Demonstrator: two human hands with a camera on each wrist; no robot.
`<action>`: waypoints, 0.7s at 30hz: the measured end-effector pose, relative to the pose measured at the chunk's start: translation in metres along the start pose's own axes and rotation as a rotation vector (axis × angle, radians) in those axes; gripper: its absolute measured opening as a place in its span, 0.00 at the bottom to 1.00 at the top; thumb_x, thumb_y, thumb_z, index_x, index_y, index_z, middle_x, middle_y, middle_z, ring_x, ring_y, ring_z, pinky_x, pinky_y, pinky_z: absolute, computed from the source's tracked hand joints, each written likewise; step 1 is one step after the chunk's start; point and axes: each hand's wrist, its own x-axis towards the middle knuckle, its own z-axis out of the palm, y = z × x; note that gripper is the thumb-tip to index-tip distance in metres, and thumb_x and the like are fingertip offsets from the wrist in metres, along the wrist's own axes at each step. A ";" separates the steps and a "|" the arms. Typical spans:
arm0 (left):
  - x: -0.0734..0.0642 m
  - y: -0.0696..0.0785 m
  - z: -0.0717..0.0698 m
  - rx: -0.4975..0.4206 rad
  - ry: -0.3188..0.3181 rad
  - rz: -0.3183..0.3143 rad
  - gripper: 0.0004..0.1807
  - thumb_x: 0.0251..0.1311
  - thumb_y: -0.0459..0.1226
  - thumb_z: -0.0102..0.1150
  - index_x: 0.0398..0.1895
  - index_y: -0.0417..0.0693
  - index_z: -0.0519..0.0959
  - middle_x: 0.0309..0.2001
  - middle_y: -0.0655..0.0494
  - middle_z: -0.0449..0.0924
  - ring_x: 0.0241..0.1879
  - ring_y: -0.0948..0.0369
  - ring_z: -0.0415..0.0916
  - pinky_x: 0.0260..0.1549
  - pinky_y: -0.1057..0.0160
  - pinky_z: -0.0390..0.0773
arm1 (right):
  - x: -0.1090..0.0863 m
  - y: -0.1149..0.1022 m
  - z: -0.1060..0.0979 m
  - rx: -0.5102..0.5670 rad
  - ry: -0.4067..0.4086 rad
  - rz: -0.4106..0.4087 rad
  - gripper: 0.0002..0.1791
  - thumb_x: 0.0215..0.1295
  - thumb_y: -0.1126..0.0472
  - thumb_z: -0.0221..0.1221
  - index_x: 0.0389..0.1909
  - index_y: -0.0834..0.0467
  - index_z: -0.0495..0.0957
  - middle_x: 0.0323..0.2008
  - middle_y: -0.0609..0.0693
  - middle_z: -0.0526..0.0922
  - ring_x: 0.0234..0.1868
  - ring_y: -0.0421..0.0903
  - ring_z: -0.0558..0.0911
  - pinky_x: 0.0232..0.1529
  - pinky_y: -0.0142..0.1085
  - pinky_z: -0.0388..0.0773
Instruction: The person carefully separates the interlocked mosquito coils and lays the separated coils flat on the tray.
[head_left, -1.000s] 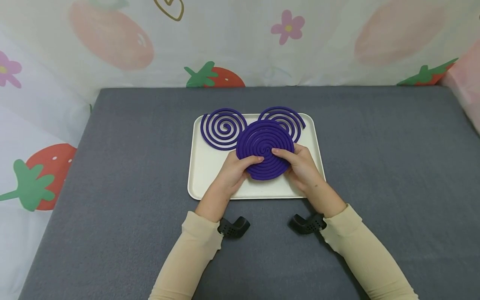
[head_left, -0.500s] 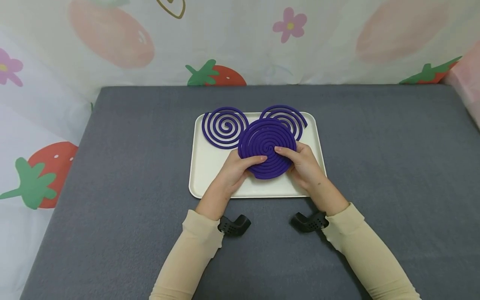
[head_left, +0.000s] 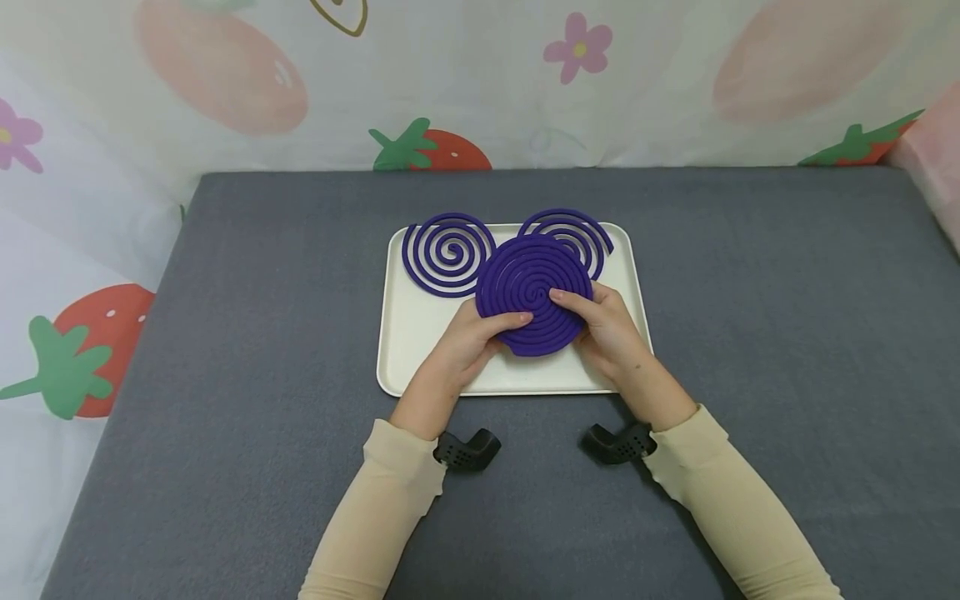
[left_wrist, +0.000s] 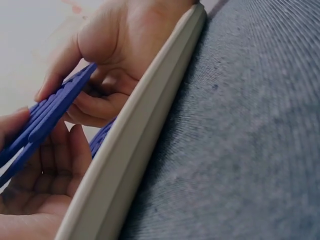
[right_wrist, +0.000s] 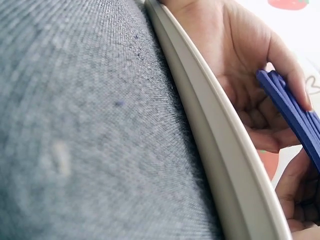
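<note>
Both hands hold a tightly wound purple mosquito coil (head_left: 528,267) above a white tray (head_left: 420,358). In the head view my left hand (head_left: 461,346) grips the lower left edge, its thumb lying across the top face. My right hand (head_left: 611,337) grips the right edge, with the thumb tip close to the centre; most fingers of both hands are hidden underneath. From the left wrist, the coil (left_wrist: 55,107) appears edge-on and tilted, and a gap shows between its strands at one end. The right wrist view catches the coil's rim (right_wrist: 287,107) under a thumb.
Two loosely spaced purple mosquito coils lie at the tray's back: a left coil (head_left: 450,254) and a right coil (head_left: 566,223), partly covered by the held one. Both overhang the back rim. A grey cloth (head_left: 262,350) covers the table, with a printed curtain (head_left: 480,75) behind.
</note>
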 end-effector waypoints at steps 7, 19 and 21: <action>0.000 0.000 -0.002 -0.017 -0.036 0.016 0.31 0.52 0.18 0.51 0.63 0.31 0.62 0.47 0.50 0.75 0.45 0.61 0.75 0.46 0.64 0.77 | 0.000 0.001 0.000 0.000 -0.016 -0.001 0.15 0.64 0.75 0.50 0.34 0.56 0.82 0.33 0.48 0.84 0.34 0.40 0.83 0.36 0.29 0.80; -0.001 -0.001 -0.003 0.044 0.034 0.061 0.26 0.47 0.22 0.55 0.54 0.29 0.69 0.40 0.54 0.77 0.40 0.63 0.75 0.41 0.68 0.76 | -0.001 0.001 -0.003 0.021 -0.075 0.001 0.17 0.65 0.76 0.47 0.33 0.57 0.82 0.34 0.49 0.84 0.35 0.40 0.82 0.39 0.29 0.79; -0.001 -0.002 -0.003 0.043 0.033 0.067 0.26 0.47 0.22 0.55 0.54 0.29 0.69 0.40 0.54 0.77 0.39 0.63 0.75 0.41 0.68 0.76 | -0.001 0.002 -0.003 0.053 -0.094 0.013 0.17 0.66 0.75 0.47 0.34 0.57 0.82 0.34 0.50 0.83 0.36 0.41 0.82 0.39 0.30 0.80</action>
